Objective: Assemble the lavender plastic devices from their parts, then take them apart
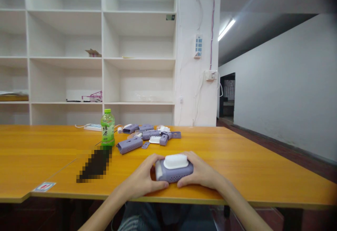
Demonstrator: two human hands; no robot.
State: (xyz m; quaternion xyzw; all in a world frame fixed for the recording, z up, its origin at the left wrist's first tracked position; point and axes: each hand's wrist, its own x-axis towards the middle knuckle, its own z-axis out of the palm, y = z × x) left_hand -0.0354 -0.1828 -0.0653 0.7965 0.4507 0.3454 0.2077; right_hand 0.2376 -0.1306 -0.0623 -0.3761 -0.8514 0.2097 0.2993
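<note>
Between my two hands, near the front edge of the table, lies a purple-grey plastic housing (173,176) with rows of small holes in its side. On top of it sits a white oval piece (176,161) with a bumpy upper face. My left hand (147,178) grips the housing's left end, its thumb along the near side and its fingers behind. From the right, my right hand (198,171) holds the other end in the same way, fingers partly hidden at the back. A pale, whitish end shows on the housing's left.
Farther back lie several loose purple housings (131,144) and small white parts (154,139) on the orange table (250,167). A green bottle (107,129) stands left of them, with a power strip (92,127) behind. A pixelated dark patch covers part of the table. White shelves (102,59) rise beyond.
</note>
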